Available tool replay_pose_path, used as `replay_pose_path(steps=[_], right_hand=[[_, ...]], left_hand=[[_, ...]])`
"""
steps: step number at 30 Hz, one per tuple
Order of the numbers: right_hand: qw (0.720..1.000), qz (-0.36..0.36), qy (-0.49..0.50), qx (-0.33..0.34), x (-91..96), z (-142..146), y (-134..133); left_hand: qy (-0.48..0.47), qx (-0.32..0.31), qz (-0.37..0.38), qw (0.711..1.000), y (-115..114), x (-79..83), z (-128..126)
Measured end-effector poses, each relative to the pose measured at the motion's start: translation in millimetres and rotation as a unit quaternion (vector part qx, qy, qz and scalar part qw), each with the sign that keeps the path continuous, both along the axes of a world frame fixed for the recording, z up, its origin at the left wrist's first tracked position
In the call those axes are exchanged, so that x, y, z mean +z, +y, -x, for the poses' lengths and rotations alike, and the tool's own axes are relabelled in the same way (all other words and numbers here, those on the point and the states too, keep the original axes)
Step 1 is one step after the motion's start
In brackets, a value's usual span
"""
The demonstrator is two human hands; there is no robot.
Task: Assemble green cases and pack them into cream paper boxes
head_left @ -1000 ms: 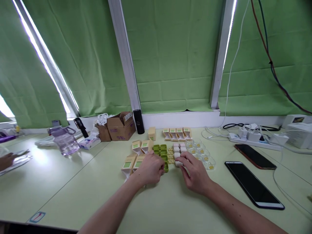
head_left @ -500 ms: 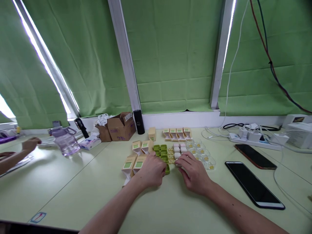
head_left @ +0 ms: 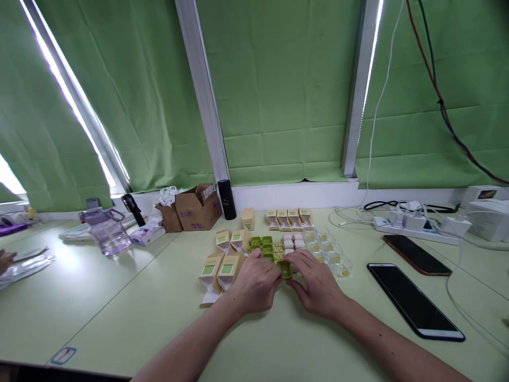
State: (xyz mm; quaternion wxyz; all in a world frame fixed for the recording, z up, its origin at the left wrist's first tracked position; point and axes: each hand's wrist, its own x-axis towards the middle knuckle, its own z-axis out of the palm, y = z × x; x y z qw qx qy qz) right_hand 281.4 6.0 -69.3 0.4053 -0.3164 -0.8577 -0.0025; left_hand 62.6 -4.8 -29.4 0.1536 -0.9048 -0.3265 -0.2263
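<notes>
My left hand (head_left: 256,284) and my right hand (head_left: 318,286) meet at the middle of the table, fingers curled round a small green case (head_left: 285,270) held between them. Just behind my fingers lie more green cases (head_left: 262,244), small white pieces (head_left: 293,241) and clear round lids with yellow centres (head_left: 333,258). Left of my left hand stand small tan cartons with green labels (head_left: 218,269), some with open flaps. A row of further cartons (head_left: 289,218) stands at the back.
Two black phones (head_left: 413,302) lie at the right, with a power strip and chargers (head_left: 413,223) behind. Brown cardboard boxes (head_left: 196,207), a black cylinder (head_left: 226,198) and a purple water jug (head_left: 105,229) stand at the back left. Another person's hand (head_left: 5,260) shows at the left edge.
My left hand moved right with the green case and my right hand closed in, so both now grip it. The other person's hand at the left withdrew.
</notes>
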Motion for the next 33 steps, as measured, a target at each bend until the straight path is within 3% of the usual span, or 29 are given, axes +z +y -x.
replay_pose_path(steps=[6,11,16,21,28,33], right_hand=[[0.996,0.033,0.078,-0.01,-2.3,0,1],[0.985,0.063,0.162,-0.001,-3.7,0,3],[0.975,0.062,0.215,0.013,-3.1,0,2],[0.969,0.042,0.242,0.019,1.8,0,-1],[0.956,0.052,0.288,0.014,1.9,-1,2],[0.944,0.106,0.312,0.018,6.4,0,2]], left_hand=[[-0.105,-0.034,-0.044,0.993,-1,-1.4,2],[-0.215,-0.058,-0.028,0.974,3,-0.8,4],[-0.201,-0.073,0.026,0.976,6,4.8,-1],[-0.189,-0.103,-0.004,0.976,10,12.9,-9],[-0.167,-0.104,-0.003,0.98,18,37.9,-18],[-0.231,-0.093,0.021,0.968,22,30.6,-22]])
